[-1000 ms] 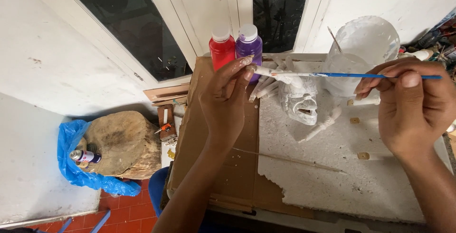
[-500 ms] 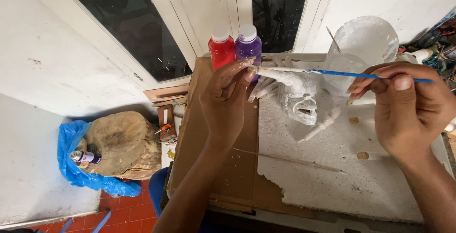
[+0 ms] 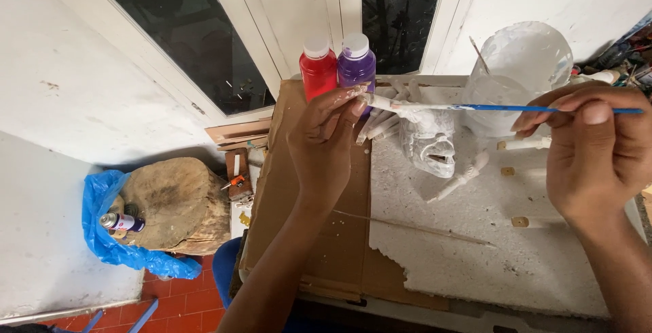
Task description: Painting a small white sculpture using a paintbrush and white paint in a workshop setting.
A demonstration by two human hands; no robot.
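Holding steady at the centre of the frame, our left hand pinches the end of a small white-coated piece, fingertips closed on it just below the red paint bottle and purple paint bottle at the top middle. Our right hand, at the right edge, is clamped on the blue paintbrush, thumb laid over the handle.

Against the frames from a second ago, we see the brush lying flatter and nearly level across the upper right, its bristle end now drawn in against the white piece, where before it sat a little off it. Our right hand has slid slightly inward and the left has barely shifted. We judge that the stroke is running along the piece, so the white coat is going on.

Beneath the brush, the white skull rests on the white foam sheet, which lies on the brown cardboard. A clear plastic tub stands at the upper right.
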